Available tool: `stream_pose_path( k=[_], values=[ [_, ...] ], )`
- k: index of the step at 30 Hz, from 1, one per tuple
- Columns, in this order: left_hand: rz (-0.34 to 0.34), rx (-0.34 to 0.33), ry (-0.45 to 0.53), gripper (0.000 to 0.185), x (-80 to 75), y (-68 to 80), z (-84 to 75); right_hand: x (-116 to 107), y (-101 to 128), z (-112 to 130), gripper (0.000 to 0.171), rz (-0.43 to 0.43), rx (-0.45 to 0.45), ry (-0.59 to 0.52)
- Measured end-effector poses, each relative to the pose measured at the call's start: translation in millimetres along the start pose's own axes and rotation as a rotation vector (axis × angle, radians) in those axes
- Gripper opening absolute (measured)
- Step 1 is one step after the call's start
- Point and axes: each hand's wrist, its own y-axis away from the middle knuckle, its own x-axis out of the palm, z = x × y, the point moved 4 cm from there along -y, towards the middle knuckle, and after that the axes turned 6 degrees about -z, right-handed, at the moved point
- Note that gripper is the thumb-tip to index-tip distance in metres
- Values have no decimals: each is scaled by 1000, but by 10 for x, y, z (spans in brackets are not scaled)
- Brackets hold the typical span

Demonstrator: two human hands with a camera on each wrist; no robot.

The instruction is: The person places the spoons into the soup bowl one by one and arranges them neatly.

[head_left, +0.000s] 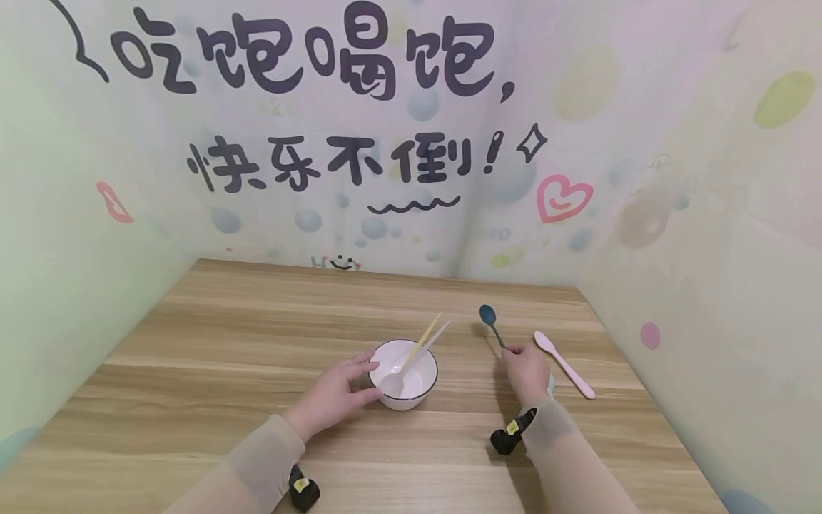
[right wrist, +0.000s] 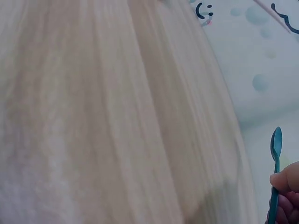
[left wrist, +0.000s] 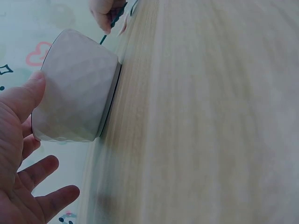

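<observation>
A white bowl [head_left: 402, 404] with a dark rim stands on the table. A spoon's pale head [head_left: 391, 385] lies inside it, and a yellow handle [head_left: 429, 332] and a white handle [head_left: 439, 333] lean out over the far rim. My left hand [head_left: 337, 395] holds the bowl at its left side, thumb on the faceted outer wall [left wrist: 77, 88]; two fingers are spread away from it. With thumb and fingers, my right hand [head_left: 528, 373] pinches the handle of a teal spoon [head_left: 488, 315], its head pointing up and away, raised above the table in the right wrist view.
To the right of my right hand lies a pink spoon-like utensil [head_left: 566, 365]. A light blue thing [head_left: 551, 385] is mostly hidden behind that hand. The wooden table [head_left: 257, 343] meets printed walls at the back and both sides.
</observation>
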Motion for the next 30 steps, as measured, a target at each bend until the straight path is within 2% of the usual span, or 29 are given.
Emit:
stream_pose_path(
  k=[5, 12, 22, 30],
  values=[
    [-3, 0, -4, 54, 1, 0, -6, -76, 29, 125, 24, 3, -53, -18],
    [3, -50, 14, 53, 2, 5, -9, -132, 70, 250, 23, 29, -82, -34],
    [-7, -17, -1, 53, 1, -3, -11, -227, 78, 400, 22, 29, -150, -49],
    [7, -28, 4, 54, 2, -5, -10, -282, 131, 514, 20, 93, -192, -96]
  ],
)
